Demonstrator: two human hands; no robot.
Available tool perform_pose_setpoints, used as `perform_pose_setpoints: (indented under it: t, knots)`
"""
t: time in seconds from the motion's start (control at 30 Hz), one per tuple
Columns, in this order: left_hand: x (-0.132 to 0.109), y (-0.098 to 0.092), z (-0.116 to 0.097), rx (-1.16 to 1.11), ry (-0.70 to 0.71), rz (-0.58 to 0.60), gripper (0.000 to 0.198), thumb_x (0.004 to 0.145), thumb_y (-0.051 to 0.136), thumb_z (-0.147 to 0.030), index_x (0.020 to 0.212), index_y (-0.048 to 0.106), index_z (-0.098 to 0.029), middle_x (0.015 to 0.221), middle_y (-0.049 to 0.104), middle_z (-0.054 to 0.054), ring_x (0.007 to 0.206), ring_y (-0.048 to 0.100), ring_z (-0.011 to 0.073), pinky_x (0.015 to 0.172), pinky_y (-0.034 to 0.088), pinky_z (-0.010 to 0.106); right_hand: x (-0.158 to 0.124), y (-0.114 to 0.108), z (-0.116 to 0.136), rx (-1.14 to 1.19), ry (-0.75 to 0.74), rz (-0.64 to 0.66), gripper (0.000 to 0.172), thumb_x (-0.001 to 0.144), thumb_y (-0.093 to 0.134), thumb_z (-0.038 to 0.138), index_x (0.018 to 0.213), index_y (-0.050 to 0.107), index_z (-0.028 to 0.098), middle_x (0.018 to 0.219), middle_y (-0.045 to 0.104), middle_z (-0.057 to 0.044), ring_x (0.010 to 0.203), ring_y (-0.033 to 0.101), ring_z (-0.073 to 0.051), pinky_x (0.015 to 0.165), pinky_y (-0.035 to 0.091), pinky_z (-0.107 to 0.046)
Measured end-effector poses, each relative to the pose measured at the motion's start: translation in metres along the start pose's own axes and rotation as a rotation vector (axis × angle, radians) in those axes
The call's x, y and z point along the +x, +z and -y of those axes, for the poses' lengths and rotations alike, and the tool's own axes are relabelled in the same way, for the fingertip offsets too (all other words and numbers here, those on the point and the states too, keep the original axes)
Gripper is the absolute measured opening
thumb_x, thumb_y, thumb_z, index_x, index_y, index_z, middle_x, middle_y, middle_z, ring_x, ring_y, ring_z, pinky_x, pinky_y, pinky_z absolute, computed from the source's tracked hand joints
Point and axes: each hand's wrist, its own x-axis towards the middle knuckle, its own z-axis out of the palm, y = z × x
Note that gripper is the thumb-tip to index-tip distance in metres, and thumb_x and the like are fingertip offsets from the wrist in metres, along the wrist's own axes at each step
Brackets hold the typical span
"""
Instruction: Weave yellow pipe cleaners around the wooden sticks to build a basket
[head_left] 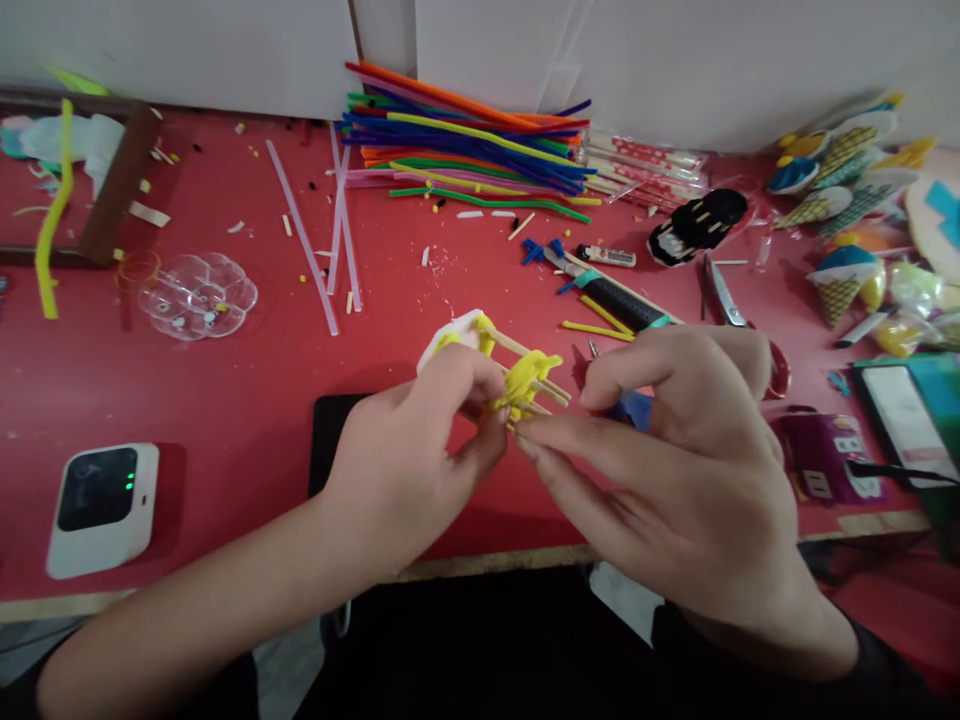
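Note:
My left hand is closed on a small craft piece with short wooden sticks pointing right from a white base. Fuzzy yellow pipe cleaner is wound around the sticks, and more yellow shows against the base. Fingertips of my left hand cover part of the winding. My right hand pinches at the near side of the piece, its fingertips meeting those of the left. Between them a thin yellow end appears, mostly hidden. The other fingers of my right hand are curled above.
Colourful pipe cleaners lie along the wall. A craft knife and scissors lie beyond my right hand, near a black craft piece. At left are a clear flower-shaped tray, pink straws and a white device.

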Motion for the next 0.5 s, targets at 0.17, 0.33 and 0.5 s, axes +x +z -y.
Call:
perform_pose_setpoints:
  t: [0.17, 0.33, 0.5]
  knots:
    - [-0.007, 0.002, -0.003, 0.146, 0.197, 0.057, 0.011, 0.092, 0.059, -0.017, 0.097, 0.053, -0.025, 0.079, 0.073, -0.001, 0.068, 0.071, 0.0199, 0.059, 0.049, 0.032, 0.007, -0.006, -0.009, 0.063, -0.008, 0.112, 0.017, 0.091, 0.071, 0.016, 0.08, 0.073, 0.029, 0.09, 0.055, -0.004, 0.089, 0.055, -0.022, 0.078, 0.048, -0.038]
    - [-0.007, 0.004, 0.001, -0.04, 0.226, 0.212, 0.026, 0.091, 0.056, -0.012, 0.111, 0.045, -0.023, 0.102, 0.074, 0.006, 0.084, 0.074, 0.0199, 0.071, 0.057, 0.032, 0.021, -0.007, -0.04, 0.407, -0.049, 0.355, 0.013, 0.095, 0.069, 0.023, 0.085, 0.076, 0.027, 0.084, 0.06, 0.001, 0.075, 0.058, -0.013, 0.068, 0.049, -0.029]
    - [-0.007, 0.002, 0.0, -0.213, 0.173, 0.291, 0.035, 0.091, 0.061, -0.014, 0.116, 0.039, -0.023, 0.104, 0.069, 0.005, 0.086, 0.071, 0.0164, 0.074, 0.058, 0.029, 0.028, -0.004, -0.049, 0.598, 0.015, 0.445, 0.01, 0.09, 0.072, 0.017, 0.087, 0.076, 0.025, 0.082, 0.066, 0.004, 0.066, 0.058, -0.008, 0.059, 0.046, -0.023]
